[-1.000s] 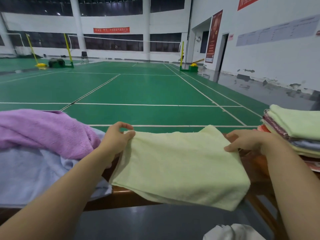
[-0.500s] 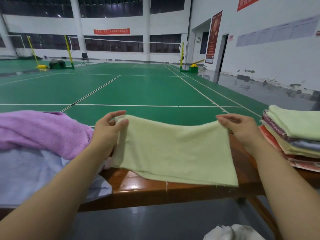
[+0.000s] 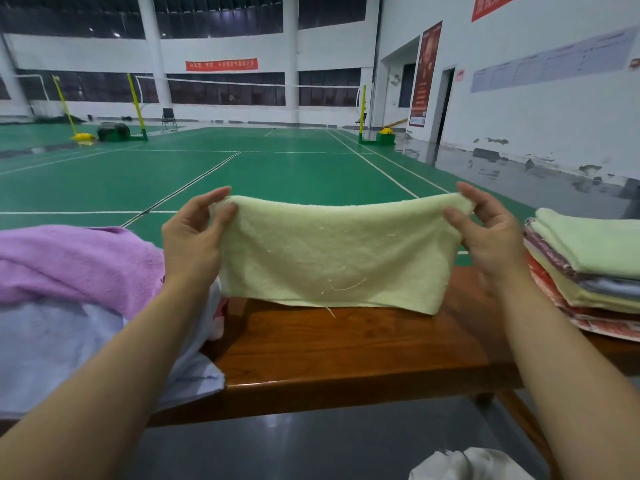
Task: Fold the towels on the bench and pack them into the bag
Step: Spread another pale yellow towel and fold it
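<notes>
Nearest, the wooden surface [image 3: 346, 355] lies below; above it the left hand [image 3: 194, 240] and right hand [image 3: 491, 237] each pinch a top corner of the pale yellow towel [image 3: 332, 254], hanging at 12 o'clock. Purple towel [image 3: 79, 265] heaped at 9, folded stack [image 3: 588, 271] at 3. Banner writing unreadable.

The pale yellow towel [image 3: 332, 258] is matt, nubbly terry cloth with loose threads. The wooden bench [image 3: 346, 351] is smooth, glossy. The purple towel [image 3: 79, 261] at left looks fluffy.
</notes>
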`<state>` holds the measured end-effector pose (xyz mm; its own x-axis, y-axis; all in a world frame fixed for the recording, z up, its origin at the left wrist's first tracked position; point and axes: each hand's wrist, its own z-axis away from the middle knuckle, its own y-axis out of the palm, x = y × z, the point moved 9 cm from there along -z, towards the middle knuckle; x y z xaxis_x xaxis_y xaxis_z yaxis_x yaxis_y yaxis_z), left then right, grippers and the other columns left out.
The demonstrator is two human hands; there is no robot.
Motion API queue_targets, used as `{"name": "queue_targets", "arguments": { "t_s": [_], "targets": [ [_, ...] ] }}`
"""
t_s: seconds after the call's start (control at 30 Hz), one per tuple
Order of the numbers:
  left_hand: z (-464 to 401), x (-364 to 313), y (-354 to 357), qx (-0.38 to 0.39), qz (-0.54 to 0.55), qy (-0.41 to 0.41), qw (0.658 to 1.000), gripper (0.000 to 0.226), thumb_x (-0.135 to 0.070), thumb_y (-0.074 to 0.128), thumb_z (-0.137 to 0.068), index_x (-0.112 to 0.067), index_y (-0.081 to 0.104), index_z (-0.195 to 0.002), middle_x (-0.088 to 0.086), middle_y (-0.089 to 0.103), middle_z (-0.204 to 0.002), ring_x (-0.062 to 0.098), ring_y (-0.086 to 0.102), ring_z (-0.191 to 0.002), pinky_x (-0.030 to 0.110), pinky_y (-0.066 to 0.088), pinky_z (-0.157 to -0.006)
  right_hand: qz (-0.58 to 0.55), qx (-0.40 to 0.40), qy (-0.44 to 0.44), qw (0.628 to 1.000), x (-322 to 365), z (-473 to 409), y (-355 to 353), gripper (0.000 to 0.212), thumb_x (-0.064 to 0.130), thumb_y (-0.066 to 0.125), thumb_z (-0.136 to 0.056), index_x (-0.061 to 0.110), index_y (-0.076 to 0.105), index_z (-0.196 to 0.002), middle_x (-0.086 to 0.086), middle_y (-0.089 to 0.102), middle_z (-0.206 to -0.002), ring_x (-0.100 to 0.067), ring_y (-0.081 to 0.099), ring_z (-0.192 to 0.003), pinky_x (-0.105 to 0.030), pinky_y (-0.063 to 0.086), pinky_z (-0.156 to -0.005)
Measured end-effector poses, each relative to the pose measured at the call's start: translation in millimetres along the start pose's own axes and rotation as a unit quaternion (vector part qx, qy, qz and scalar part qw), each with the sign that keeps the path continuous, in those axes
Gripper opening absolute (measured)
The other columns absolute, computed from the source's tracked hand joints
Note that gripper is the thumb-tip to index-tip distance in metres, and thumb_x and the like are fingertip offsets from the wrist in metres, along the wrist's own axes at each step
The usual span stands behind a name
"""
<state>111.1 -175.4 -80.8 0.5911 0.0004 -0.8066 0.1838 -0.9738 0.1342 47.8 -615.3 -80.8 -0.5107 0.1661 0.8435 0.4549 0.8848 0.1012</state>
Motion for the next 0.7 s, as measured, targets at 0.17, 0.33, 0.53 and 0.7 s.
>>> {"name": "queue_targets", "arguments": {
  "t_s": [0.17, 0.33, 0.53, 0.7],
  "targets": [
    [5, -3, 8, 0.004, 0.022, 0.002, 1.000, 0.030, -0.022, 0.076, -0.090, -0.022, 0.073, -0.119, -0.002, 0.076, -0.108, 0.004, 0.067, -0.095, 0.021, 0.053, -0.089, 0.099, 0.035, -0.026, 0.994, -6, 2, 9, 0.058, 0.014, 0.081, -0.084, 0.046, 0.062, -0.129, 0.006, 0.063, -0.131, -0.018, 0.063, -0.118, -0.037, 0.056, -0.096],
    [5, 4, 6, -0.010, 0.016, -0.009, 1.000, 0.028, -0.025, 0.078, -0.087, -0.026, 0.075, -0.115, -0.004, 0.077, -0.107, 0.007, 0.067, -0.098, 0.027, 0.052, -0.095, 0.075, -0.025, -0.015, 0.997, -10, 6, 2, 0.035, 0.018, 0.077, -0.087, 0.015, 0.072, -0.122, 0.001, 0.075, -0.108, -0.007, 0.071, -0.099, -0.030, 0.058, -0.090],
    [4, 5, 6, -0.021, 0.037, -0.021, 0.999, 0.028, -0.022, 0.078, -0.087, -0.023, 0.075, -0.115, -0.003, 0.077, -0.106, 0.005, 0.067, -0.093, 0.023, 0.052, -0.091, 0.048, -0.097, -0.042, 0.993, 3, 7, -8, 0.026, 0.019, 0.074, -0.091, 0.012, 0.074, -0.116, 0.011, 0.074, -0.098, 0.004, 0.070, -0.085, -0.019, 0.059, -0.078],
    [6, -15, 15, -0.012, 0.022, 0.003, 1.000, 0.035, -0.019, 0.071, -0.093, -0.023, 0.068, -0.128, -0.017, 0.075, -0.104, -0.001, 0.068, -0.090, 0.016, 0.053, -0.080, 0.032, -0.122, -0.053, 0.991, 15, 6, -6, 0.029, 0.021, 0.070, -0.095, 0.019, 0.070, -0.124, 0.003, 0.072, -0.112, 0.008, 0.067, -0.087, -0.013, 0.052, -0.073]
  ]
}}
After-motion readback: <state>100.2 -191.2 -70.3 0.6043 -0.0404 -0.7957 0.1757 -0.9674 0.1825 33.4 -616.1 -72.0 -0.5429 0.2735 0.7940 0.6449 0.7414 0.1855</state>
